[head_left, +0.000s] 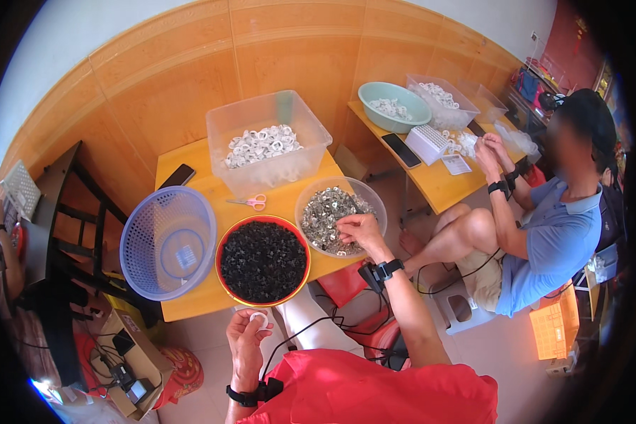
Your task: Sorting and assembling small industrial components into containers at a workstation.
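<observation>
Overhanging the left edge of the bench (226,214), a blue perforated basket (136,247) sits with a black phone (177,176) behind it, near the far left corner. Short of the near edge, the left hand (243,344) pinches a white ring (259,322). Beyond it stands a red basin (307,268) of black pieces (263,261), then pink-handled scissors (257,202) and, toward the far edge, a clear tub (258,185) of white parts (263,143). By the right edge, the right hand (364,232) has its fingertips among metal pieces (326,212) in a clear bowl (377,208); whether it grips one, I cannot tell.
</observation>
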### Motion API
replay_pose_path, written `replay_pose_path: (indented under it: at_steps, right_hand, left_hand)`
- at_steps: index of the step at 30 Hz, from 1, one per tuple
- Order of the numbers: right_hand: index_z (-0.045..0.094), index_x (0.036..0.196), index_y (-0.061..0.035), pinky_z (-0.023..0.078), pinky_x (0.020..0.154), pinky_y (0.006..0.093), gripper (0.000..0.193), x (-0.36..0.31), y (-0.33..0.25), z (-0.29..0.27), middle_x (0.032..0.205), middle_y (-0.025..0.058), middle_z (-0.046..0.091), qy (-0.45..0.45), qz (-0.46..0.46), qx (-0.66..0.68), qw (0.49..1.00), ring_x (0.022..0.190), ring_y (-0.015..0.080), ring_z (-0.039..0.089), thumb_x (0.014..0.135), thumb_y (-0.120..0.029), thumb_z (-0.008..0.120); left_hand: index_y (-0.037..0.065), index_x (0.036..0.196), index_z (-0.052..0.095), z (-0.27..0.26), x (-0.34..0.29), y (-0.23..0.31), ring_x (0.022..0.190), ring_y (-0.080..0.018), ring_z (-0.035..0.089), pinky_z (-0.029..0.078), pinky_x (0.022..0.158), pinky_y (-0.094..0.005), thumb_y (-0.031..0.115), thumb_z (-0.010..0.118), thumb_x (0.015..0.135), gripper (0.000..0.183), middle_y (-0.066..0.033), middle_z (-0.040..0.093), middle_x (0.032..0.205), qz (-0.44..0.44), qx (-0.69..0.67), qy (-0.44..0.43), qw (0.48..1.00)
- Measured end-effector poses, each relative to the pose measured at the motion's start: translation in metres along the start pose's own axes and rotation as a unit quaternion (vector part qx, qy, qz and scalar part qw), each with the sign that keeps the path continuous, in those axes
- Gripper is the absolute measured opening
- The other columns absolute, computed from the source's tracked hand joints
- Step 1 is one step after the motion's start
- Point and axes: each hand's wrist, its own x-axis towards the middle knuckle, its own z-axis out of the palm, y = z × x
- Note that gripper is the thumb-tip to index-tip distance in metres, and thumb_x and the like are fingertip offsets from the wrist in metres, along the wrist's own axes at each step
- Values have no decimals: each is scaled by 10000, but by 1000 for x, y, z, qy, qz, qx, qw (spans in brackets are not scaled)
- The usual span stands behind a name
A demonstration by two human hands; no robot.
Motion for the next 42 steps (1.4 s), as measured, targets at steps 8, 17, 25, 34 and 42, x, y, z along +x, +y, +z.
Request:
replay_pose_path:
  at_steps: [8, 17, 25, 34, 42]
  right_hand:
    - [625, 853, -3, 540, 531, 241, 180, -1, -2, -9, 730, 63, 625, -8, 73, 171, 983, 591, 138, 628, 788, -159, 685]
    - [604, 801, -20, 542, 543, 257, 198, -1, -8, -2, 733, 54, 599, 19, 66, 75, 995, 649, 155, 637, 806, -205, 674]
    - [584, 877, -35, 540, 572, 253, 181, -2, -5, -11, 757, 49, 611, -80, 79, 228, 967, 653, 149, 629, 851, -212, 612]
    - [572, 867, -64, 521, 604, 244, 142, -46, -38, 18, 794, 28, 601, -182, 22, 163, 969, 701, 121, 614, 886, -203, 551]
    - [581, 847, -20, 468, 614, 233, 139, -108, -73, 72, 709, 20, 586, -319, -25, 86, 944, 683, 94, 587, 885, -153, 564]
  left_hand:
    - [18, 914, 564, 0, -2, 2, 661, -154, 614, 498, 571, -221, 57, 577, 819, 104, -74, 624, 880, 1, -5, -7, 1000]
    - [19, 912, 564, 0, -2, 1, 670, -146, 614, 496, 577, -218, 64, 574, 824, 98, -74, 626, 888, 3, -1, -10, 1000]
    - [23, 905, 563, -1, -1, -1, 670, -154, 617, 498, 577, -218, 59, 580, 810, 103, -86, 628, 897, 2, -3, -11, 1000]
    - [42, 997, 589, 10, -6, 5, 659, -123, 596, 456, 545, -194, 60, 565, 834, 166, -61, 608, 905, 7, 25, -22, 999]
    - [2, 995, 616, 15, -2, 18, 679, -89, 566, 419, 569, -197, 42, 551, 847, 166, -40, 620, 848, -42, 66, -89, 993]
